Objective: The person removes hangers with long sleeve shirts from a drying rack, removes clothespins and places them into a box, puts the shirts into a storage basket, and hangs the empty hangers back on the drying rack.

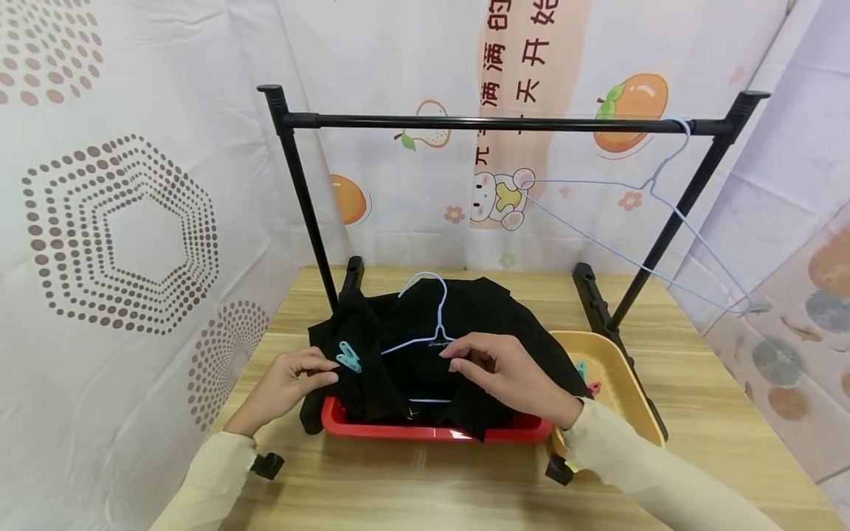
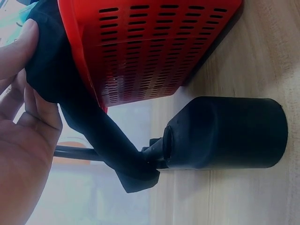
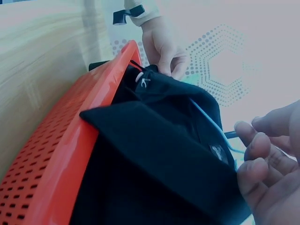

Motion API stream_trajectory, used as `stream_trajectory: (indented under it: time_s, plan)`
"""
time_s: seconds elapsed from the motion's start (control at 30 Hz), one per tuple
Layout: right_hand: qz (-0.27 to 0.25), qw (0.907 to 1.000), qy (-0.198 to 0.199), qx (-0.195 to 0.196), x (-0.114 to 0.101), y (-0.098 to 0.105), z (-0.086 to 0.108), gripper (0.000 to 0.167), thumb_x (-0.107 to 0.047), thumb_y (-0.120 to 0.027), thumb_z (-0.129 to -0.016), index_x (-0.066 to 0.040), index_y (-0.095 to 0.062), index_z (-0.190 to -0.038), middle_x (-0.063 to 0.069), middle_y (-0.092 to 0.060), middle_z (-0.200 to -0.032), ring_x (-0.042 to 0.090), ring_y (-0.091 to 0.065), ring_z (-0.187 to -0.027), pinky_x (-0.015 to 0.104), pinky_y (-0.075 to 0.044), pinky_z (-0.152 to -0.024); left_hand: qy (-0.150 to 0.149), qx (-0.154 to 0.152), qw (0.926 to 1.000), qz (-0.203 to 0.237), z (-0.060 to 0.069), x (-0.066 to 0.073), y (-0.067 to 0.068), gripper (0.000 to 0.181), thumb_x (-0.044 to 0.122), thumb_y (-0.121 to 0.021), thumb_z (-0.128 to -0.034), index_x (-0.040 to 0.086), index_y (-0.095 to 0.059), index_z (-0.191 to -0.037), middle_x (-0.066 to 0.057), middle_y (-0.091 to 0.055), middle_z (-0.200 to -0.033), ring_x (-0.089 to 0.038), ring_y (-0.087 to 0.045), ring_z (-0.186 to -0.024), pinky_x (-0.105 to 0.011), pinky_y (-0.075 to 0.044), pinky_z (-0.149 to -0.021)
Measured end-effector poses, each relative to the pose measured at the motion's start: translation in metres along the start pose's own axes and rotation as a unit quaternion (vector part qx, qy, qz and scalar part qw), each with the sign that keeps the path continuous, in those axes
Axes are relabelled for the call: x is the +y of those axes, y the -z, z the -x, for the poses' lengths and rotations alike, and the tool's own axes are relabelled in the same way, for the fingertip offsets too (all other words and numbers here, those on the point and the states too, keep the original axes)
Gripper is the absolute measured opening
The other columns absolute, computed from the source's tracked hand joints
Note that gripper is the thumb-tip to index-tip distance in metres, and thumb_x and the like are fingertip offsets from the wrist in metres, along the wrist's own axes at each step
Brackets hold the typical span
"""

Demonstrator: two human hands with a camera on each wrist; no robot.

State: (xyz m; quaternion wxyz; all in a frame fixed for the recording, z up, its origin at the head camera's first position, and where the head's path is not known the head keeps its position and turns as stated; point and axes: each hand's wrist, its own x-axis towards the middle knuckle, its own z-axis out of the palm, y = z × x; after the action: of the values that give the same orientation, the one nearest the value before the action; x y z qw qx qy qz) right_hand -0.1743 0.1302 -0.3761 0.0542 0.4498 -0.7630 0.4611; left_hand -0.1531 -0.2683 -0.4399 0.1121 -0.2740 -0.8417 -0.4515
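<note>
A black garment (image 1: 524, 324) lies heaped over a red basket (image 1: 438, 432). My left hand (image 1: 292, 383) pinches the garment's left edge, beside light blue clothespins (image 1: 347, 357) on the cloth. In the left wrist view, dark cloth (image 2: 49, 56) passes between the thumb and fingers. A light blue hanger (image 1: 440, 313) sits in the garment, its hook standing up and part of its frame hidden by cloth. Close to the hanger's right shoulder is my right hand (image 1: 508, 372), fingers loosely bent, with nothing visible between them. The right wrist view shows its fingertips beside the black cloth (image 3: 164, 140).
A black rack with a crossbar (image 1: 465, 123) stands behind and around the basket. Another light blue hanger (image 1: 654, 181) hangs at the bar's right end. Right of the basket, a yellow tray (image 1: 607, 354) holds blue and pink clothespins. Black rack feet (image 1: 268, 465) stick out on the wooden table.
</note>
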Motion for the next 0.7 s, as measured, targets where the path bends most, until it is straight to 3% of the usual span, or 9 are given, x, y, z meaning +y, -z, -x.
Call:
stream_trajectory:
  time_s: [0.27, 0.5, 0.7]
  plan:
    - [-0.007, 0.9996, 0.022, -0.013, -0.002, -0.014, -0.009, 0.015, -0.007, -0.07, -0.098, -0.012, -0.072, -0.112, -0.001, -0.067, -0.086, 0.007, -0.051, -0.062, 0.023, -0.044, -0.055, 0.001, -0.001, 0.9999, -0.012, -0.001, 0.0, -0.002, 0.019, -0.003, -0.077, -0.0874, 0.009, -0.082, -0.101, 0.003, -0.069, -0.086, -0.011, -0.056, -0.072, -0.028, -0.046, -0.061]
    - [-0.009, 0.9993, 0.018, -0.031, -0.005, -0.022, -0.021, 0.016, -0.008, -0.068, -0.1, -0.015, -0.072, -0.113, 0.0, -0.071, -0.093, 0.006, -0.054, -0.066, 0.024, -0.048, -0.059, 0.005, 0.003, 0.9999, -0.015, -0.001, -0.002, -0.002, 0.02, -0.004, -0.078, -0.0862, 0.008, -0.082, -0.101, 0.003, -0.068, -0.085, -0.011, -0.055, -0.072, -0.028, -0.046, -0.062]
    - [-0.005, 0.9991, 0.011, -0.041, -0.007, -0.031, -0.029, 0.016, -0.011, -0.069, -0.1, -0.018, -0.072, -0.114, -0.008, -0.071, -0.098, 0.005, -0.054, -0.065, 0.024, -0.048, -0.059, 0.0, 0.003, 0.9999, -0.012, -0.001, 0.0, 0.0, 0.02, -0.001, -0.078, -0.088, 0.012, -0.082, -0.102, 0.006, -0.067, -0.085, -0.01, -0.055, -0.072, -0.028, -0.047, -0.062]
